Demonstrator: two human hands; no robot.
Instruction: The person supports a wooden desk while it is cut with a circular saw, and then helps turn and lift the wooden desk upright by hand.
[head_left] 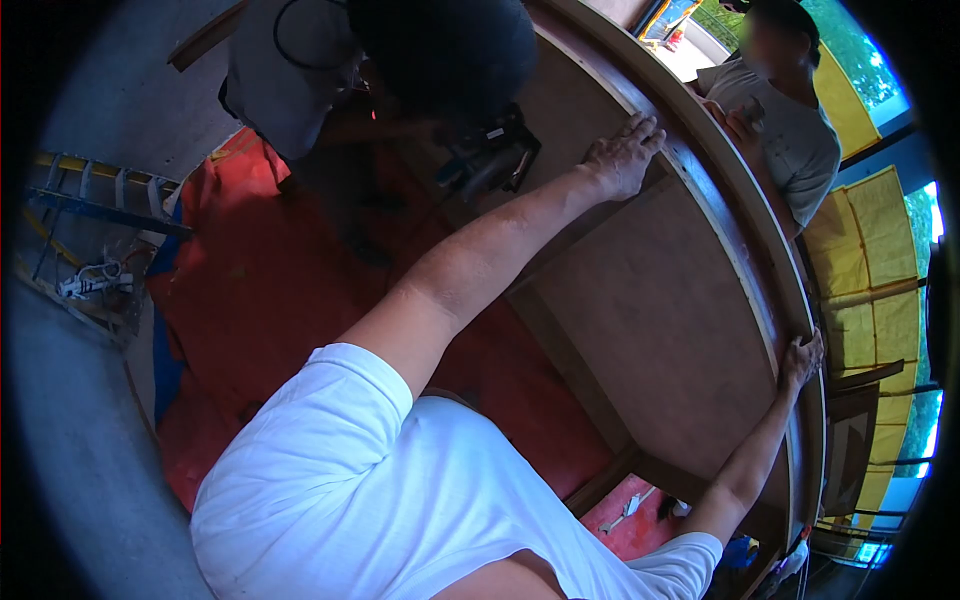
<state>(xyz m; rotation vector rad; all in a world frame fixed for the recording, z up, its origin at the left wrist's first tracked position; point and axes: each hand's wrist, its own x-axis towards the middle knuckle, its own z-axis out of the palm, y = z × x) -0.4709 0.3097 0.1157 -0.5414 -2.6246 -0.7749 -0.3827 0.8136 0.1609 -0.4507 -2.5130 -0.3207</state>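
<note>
A large curved wooden frame with brown panels arcs through the right half of the view. My left hand rests on its inner rim near the top, fingers laid over the wood. Lower along the same arc, my right hand grips the outer edge, its fingers bent around it. Both my arms are stretched out from white sleeves.
A person in a dark cap bends at the upper left beside a black device. Another person stands beyond the frame. Red sheeting covers the floor; a ladder lies left. A wrench shows below.
</note>
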